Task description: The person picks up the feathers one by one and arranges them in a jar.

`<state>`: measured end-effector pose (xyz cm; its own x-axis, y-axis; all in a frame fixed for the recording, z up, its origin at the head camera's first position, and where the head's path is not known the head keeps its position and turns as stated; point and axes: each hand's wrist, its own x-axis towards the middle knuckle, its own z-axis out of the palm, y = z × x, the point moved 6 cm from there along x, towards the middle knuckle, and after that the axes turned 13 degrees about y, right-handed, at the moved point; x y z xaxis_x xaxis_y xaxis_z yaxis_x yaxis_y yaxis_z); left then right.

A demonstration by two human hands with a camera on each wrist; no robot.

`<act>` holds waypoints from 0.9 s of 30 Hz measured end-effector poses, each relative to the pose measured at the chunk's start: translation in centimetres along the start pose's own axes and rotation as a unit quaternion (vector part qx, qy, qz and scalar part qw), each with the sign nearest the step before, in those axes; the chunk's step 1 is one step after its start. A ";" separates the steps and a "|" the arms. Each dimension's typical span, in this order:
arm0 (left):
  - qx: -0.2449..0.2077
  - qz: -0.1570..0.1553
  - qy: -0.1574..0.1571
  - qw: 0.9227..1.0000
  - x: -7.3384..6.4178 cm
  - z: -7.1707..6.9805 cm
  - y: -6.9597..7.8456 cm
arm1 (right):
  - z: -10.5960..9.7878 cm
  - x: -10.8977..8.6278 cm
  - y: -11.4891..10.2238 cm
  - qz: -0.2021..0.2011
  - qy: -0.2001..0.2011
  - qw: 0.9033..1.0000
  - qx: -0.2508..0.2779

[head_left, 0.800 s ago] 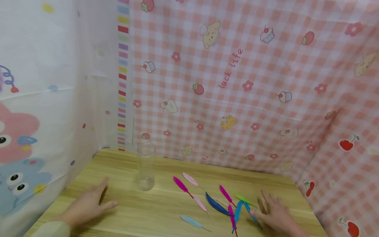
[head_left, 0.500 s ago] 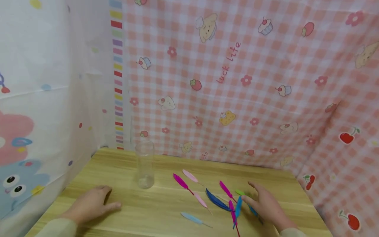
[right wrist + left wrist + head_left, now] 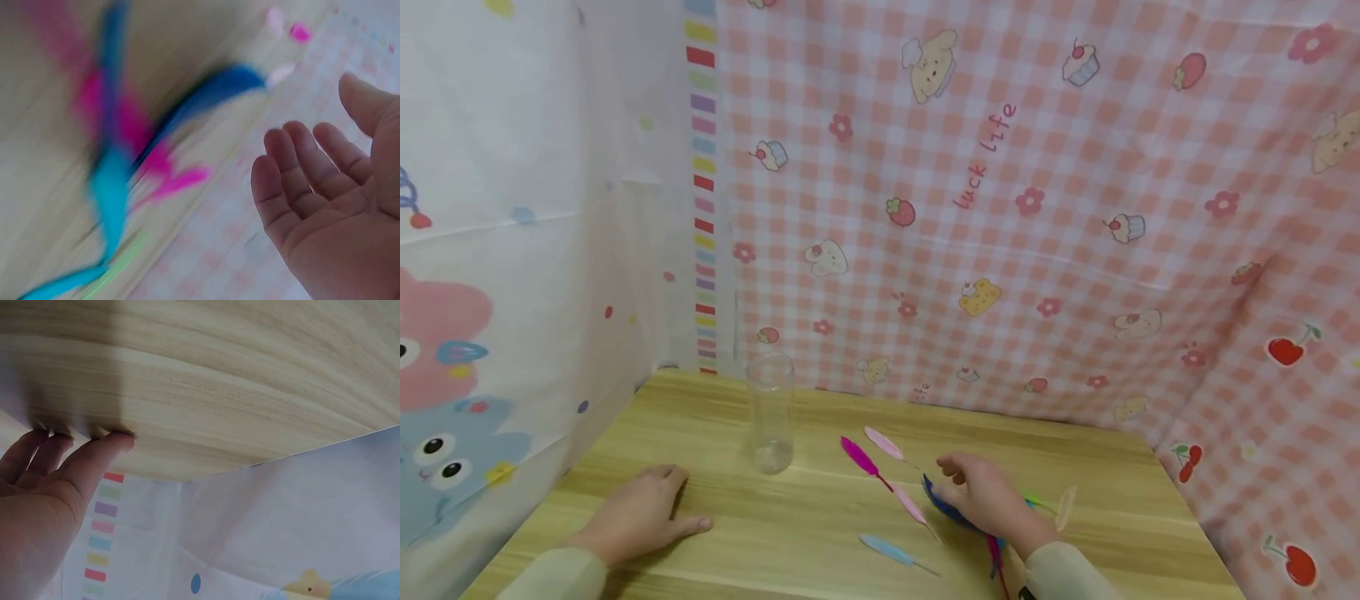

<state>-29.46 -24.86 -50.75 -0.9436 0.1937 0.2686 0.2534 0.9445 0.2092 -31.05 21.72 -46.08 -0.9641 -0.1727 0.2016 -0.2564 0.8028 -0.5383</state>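
On wooden table (image 3: 820, 542), right side: right hand (image 3: 988, 497) hovers w/ fingers loosely curved, palm bare, holding nothing per wrist view (blurred). Directly under/beside it lies dark blue feather (image 3: 937, 497), partly hidden by fingers; can't tell if touching. Magenta feather (image 3: 859, 457) & pink feather (image 3: 883, 443) lie just left of hand, light blue feather (image 3: 882, 550) nearer the person. Left hand (image 3: 642, 517) rests flat, fingers relaxed, well apart from feathers, near clear glass jar (image 3: 771, 413).
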 end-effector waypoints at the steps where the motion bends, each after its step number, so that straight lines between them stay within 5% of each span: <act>1: 0.000 0.000 0.000 1.000 0.0 0.0 0.0 | 0.7 0.0 -1.0 -0.019 -0.022 1.000 0.008; 7: -0.001 0.009 0.017 1.000 0.0 -0.3 0.6 | 5.4 -1.3 -5.4 -0.086 -0.133 0.987 -0.019; 14: -0.006 0.002 0.003 1.000 0.2 -0.3 0.2 | 8.8 -1.4 -7.8 -0.116 -0.139 0.979 -0.094; 21: -0.021 -0.017 -0.015 1.000 0.8 -0.4 0.7 | 9.5 -1.6 -8.4 -0.112 -0.147 0.980 -0.081; 24: -0.080 -0.061 -0.020 0.995 1.7 -0.4 1.7 | 8.7 -1.1 -8.9 -0.121 -0.132 0.981 -0.072; 27: -0.184 -0.121 -0.011 0.975 3.2 -0.1 3.4 | 6.3 0.6 -10.7 -0.141 -0.087 0.985 -0.046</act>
<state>-31.58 -21.06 -49.04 -0.9886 -0.0138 0.1501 0.0782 0.8045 0.5888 -29.34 9.38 -45.33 -0.8544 -0.4855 0.1852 -0.5167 0.7557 -0.4025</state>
